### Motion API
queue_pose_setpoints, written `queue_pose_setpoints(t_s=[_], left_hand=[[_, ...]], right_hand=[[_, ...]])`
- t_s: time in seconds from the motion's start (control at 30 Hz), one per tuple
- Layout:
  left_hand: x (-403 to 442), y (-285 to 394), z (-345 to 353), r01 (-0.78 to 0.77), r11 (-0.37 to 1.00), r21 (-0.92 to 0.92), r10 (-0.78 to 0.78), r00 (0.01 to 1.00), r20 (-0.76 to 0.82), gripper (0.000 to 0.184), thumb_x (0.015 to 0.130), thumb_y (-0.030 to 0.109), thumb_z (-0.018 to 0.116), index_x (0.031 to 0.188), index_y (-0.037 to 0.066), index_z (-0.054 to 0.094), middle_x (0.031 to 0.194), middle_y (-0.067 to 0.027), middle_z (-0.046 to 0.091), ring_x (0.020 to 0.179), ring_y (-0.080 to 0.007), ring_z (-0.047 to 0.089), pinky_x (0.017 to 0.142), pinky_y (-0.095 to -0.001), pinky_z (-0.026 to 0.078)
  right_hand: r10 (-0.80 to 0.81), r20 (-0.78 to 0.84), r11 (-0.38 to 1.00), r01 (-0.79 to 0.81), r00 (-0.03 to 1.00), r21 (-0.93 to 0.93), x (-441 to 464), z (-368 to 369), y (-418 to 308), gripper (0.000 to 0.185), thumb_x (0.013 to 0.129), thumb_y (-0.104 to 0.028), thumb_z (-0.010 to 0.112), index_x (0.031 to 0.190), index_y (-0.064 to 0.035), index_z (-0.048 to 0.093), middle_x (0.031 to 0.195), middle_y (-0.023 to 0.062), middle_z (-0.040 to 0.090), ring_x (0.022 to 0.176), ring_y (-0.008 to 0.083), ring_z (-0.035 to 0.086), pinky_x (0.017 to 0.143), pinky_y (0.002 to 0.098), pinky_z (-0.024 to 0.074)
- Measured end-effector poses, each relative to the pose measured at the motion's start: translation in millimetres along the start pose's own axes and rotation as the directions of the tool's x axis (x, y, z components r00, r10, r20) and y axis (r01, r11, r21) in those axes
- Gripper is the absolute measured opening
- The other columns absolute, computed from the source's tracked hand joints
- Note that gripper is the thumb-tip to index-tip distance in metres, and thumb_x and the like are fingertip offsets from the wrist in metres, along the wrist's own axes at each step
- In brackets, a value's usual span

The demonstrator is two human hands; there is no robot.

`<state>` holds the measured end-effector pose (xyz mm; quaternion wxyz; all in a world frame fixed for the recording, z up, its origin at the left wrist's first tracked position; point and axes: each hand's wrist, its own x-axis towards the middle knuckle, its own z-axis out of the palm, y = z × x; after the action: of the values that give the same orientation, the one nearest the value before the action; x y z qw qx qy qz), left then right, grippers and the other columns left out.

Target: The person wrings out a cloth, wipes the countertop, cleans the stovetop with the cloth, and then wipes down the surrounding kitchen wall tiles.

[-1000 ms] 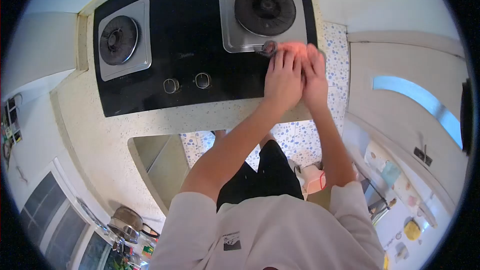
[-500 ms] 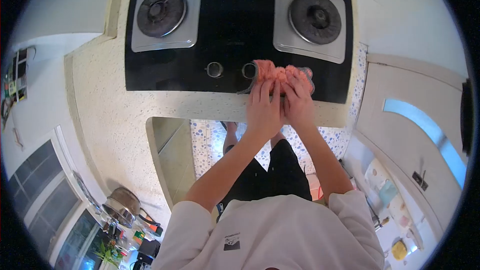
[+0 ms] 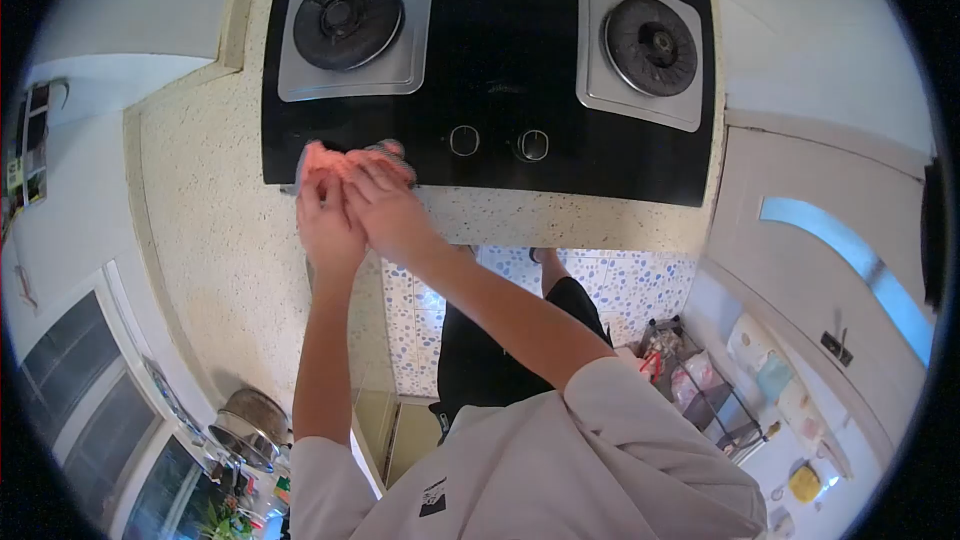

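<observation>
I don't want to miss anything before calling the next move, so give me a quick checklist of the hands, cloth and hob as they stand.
1. Both hands on the cloth: ok; left hand and right hand are on the pink cloth.
2. Cloth clear of the knobs: ok; it lies left of both, with a gap.
3. Burners without pots or visible flame: ok, both.
4. Knobs turned off: cannot tell; their markings are too small to read.
5. Cloth well back from the front edge of the hob: not ok; it is at the front-left corner.
6. Surface under the cloth clean: cannot tell; hidden.
</observation>
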<state>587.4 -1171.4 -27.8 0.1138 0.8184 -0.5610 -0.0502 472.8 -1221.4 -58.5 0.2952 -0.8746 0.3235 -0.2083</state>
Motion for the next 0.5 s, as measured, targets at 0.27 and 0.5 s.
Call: queue_pose_setpoints(t_s=[0.27,0.5], left_hand=[[-28.5,88.8,7.0,-0.251,0.961,-0.112,0.264,0.957,0.119,0.050,0.082,0.015,0.072,0.131,0.004,0.065,0.140,-0.0202,0.056,0.127,-0.0416,0.054,0.108,-0.0526,0.045],[-45.4,248.7,49.7,-0.406,0.839,-0.362,0.484,0.861,0.155,0.056,0.083,0.023,0.071,0.132,-0.003,0.063,0.141,-0.0200,0.056,0.134,-0.0394,0.051,0.117,-0.0535,0.038]], right_hand=[[0.134,-0.044,0.990,-0.131,0.990,0.058,-84.5,-72.8,42.2,0.060,0.080,-0.014,0.070,0.137,0.0008,0.058,0.151,0.0187,0.050,0.147,0.0374,0.039,0.124,0.0519,0.0292],[0.356,-0.197,0.925,-0.375,0.914,-0.066,-188.8,-184.7,127.7,0.051,0.087,-0.007,0.064,0.136,0.0005,0.056,0.147,0.0223,0.053,0.144,0.0418,0.044,0.120,0.0539,0.0353]])
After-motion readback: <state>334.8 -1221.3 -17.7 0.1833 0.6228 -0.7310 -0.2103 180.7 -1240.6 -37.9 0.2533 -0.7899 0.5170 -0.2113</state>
